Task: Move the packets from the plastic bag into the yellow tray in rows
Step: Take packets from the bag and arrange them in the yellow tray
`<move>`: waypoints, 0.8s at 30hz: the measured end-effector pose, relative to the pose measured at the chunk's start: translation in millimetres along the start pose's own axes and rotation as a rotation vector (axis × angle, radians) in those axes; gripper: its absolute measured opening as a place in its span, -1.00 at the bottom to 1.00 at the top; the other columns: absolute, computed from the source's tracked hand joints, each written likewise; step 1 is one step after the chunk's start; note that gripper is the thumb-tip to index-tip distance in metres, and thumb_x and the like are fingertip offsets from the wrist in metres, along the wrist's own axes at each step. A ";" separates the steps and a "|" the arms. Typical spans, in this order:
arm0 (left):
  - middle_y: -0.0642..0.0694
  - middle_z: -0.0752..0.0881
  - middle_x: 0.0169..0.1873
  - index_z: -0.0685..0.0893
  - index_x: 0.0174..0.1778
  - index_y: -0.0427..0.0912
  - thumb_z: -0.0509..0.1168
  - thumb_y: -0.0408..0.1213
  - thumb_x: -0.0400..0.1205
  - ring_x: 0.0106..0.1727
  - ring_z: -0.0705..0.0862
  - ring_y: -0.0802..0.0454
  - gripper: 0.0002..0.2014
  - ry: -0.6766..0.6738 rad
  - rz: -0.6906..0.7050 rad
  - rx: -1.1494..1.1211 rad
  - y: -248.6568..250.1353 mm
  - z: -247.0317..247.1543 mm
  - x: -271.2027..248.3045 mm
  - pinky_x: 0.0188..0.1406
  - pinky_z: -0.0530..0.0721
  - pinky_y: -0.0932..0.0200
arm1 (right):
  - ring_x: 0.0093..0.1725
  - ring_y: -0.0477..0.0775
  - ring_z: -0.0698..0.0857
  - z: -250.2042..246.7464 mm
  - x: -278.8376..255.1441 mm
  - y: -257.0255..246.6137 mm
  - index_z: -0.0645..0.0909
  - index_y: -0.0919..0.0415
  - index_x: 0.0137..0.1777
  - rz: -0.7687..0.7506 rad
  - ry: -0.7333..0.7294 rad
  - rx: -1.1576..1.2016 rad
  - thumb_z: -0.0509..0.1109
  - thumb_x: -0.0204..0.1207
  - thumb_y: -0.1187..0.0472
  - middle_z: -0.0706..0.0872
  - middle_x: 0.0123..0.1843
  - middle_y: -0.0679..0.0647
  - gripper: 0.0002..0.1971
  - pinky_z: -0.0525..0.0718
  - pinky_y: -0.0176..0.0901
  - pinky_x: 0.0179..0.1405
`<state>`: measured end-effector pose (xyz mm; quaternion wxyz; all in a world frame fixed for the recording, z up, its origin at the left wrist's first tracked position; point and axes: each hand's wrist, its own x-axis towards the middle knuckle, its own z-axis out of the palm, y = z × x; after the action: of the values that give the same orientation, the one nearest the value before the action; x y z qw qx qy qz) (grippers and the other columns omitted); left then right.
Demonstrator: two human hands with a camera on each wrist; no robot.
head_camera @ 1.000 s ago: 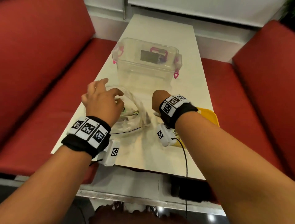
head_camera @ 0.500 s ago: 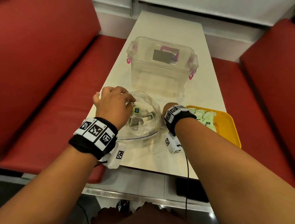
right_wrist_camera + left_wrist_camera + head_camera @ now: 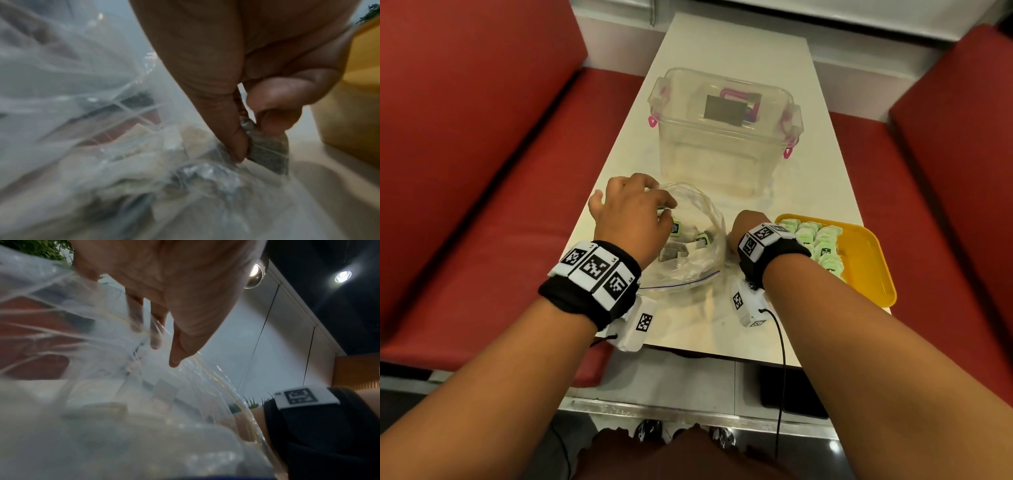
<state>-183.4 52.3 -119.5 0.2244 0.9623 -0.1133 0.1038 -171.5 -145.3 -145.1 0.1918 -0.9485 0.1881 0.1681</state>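
A clear plastic bag (image 3: 688, 263) lies on the white table near its front edge, with several small green-labelled packets (image 3: 676, 229) inside. My left hand (image 3: 633, 212) curls over the bag's far-left rim and holds it up; in the left wrist view its fingers (image 3: 154, 331) lie against the plastic (image 3: 92, 369). My right hand (image 3: 743, 222) is at the bag's right side, mostly hidden behind the wristband. In the right wrist view this hand (image 3: 252, 138) pinches a grey fold at the bag's (image 3: 102, 113) edge between thumb and finger. The yellow tray (image 3: 869, 260) to the right holds rows of pale green packets (image 3: 815, 236).
A clear lidded storage box (image 3: 722, 144) with pink clips stands just behind the bag. Red bench seats (image 3: 482, 188) flank the narrow table (image 3: 722, 44) on both sides. The tray's wall (image 3: 359, 97) is close to my right hand.
My left hand has come down from hovering with spread fingers and now grips the bag's rim. The right hand has stayed at the bag's right edge. The head view has tilted.
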 end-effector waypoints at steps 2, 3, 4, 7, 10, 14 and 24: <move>0.03 0.56 0.34 0.77 0.01 0.12 0.34 -0.18 0.57 0.44 0.35 -0.12 -0.83 0.052 0.020 -0.029 4.1 -0.4 -3.1 0.39 0.26 -0.24 | 0.30 0.29 0.62 -1.4 -3.6 0.0 0.59 0.35 0.31 -0.027 0.035 -0.038 0.35 0.55 0.22 0.63 0.32 0.28 -0.64 0.59 -0.03 0.08; 0.00 0.55 0.36 0.77 0.01 0.10 0.35 -0.20 0.56 0.46 0.34 -0.14 -0.83 0.092 0.043 -0.046 7.0 -1.0 -5.1 0.36 0.28 -0.23 | 0.30 0.29 0.62 -1.6 -3.1 1.5 0.58 0.35 0.32 -0.048 0.063 -0.068 0.32 0.57 0.18 0.62 0.33 0.28 -0.62 0.61 -0.02 0.10; -0.02 0.55 0.36 0.77 0.01 0.08 0.36 -0.21 0.55 0.46 0.35 -0.16 -0.83 0.137 0.072 -0.063 10.9 -2.0 -6.8 0.32 0.30 -0.20 | 0.28 0.29 0.64 -5.2 -4.2 1.6 0.58 0.34 0.29 -0.053 0.095 -0.087 0.29 0.58 0.13 0.63 0.32 0.29 -0.63 0.65 -0.01 0.10; -0.05 0.59 0.29 0.76 0.00 0.03 0.34 -0.22 0.55 0.35 0.43 -0.19 -0.84 0.244 0.168 -0.116 26.4 -5.7 -11.2 0.15 0.38 -0.06 | -0.06 0.24 0.75 -24.5 -18.7 1.4 0.62 0.30 -0.11 -0.076 0.152 0.043 0.35 0.53 0.12 0.72 -0.12 0.23 -0.79 0.71 0.01 -0.12; -0.06 0.63 0.13 0.74 0.06 -0.04 0.30 -0.21 0.58 0.15 0.52 -0.16 -0.81 0.193 0.278 -0.199 47.4 -0.9 -13.8 0.07 0.46 0.04 | -0.31 0.20 0.70 -43.0 -40.9 13.9 0.61 0.38 -0.07 -0.106 0.165 0.395 0.41 0.50 0.20 0.65 -0.29 0.22 -0.80 0.75 0.01 -0.34; -0.11 0.63 0.17 0.58 0.33 -0.17 0.32 -0.18 0.64 0.13 0.59 -0.11 -0.65 -0.005 0.275 -0.339 76.1 19.2 -17.3 0.16 0.43 0.13 | -0.41 0.04 0.68 -59.3 -69.0 40.1 0.62 0.30 -0.07 -0.216 0.130 0.622 0.46 0.50 0.16 0.73 -0.23 0.21 -0.81 0.59 -0.24 -0.58; -0.07 0.76 -0.12 0.59 -0.12 0.16 0.30 -0.11 0.61 -0.02 0.74 -0.10 -0.96 -0.264 0.020 -0.773 130.3 59.4 -24.4 -0.01 0.73 -0.26 | -0.47 -0.07 0.66 -73.6 -78.2 106.8 0.64 0.22 -0.12 -0.269 0.122 0.817 0.37 0.62 0.11 0.74 -0.20 0.15 -0.82 0.58 -0.23 -0.53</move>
<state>-232.2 -84.4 -124.5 0.5523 0.8109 -0.1809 -0.0688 -266.6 -245.2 -82.6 0.5603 -0.8188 0.1251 -0.0029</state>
